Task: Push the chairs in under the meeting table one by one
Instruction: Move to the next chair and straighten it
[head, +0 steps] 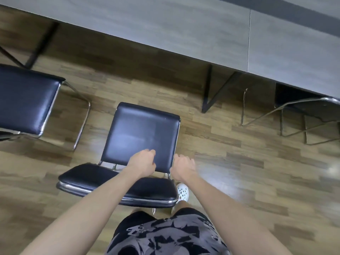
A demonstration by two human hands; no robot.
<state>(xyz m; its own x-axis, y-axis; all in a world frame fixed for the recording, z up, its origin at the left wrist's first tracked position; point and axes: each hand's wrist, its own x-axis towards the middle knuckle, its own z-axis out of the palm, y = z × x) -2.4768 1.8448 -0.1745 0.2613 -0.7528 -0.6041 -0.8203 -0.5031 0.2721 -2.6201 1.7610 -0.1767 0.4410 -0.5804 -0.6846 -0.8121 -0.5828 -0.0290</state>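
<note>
The left hand (142, 163) and right hand (183, 168) curl round the near edge of the middle chair (141, 133), which stands apart from the meeting table (165, 24). A black table leg (207, 89) stands ahead-right. A second chair (25, 100) sits left, and a third chair (290, 94) is tucked under at right.

The worktop (165, 30) runs across the far side, from upper left to lower right. On the floor (239, 162) before it stands the middle chair (141, 133), well apart from its edge. The left chair (25, 100) stands beside it, also out. The right chair (290, 96) sits partly under the worktop. A foot (182, 191) is at the middle chair's near right corner.
</note>
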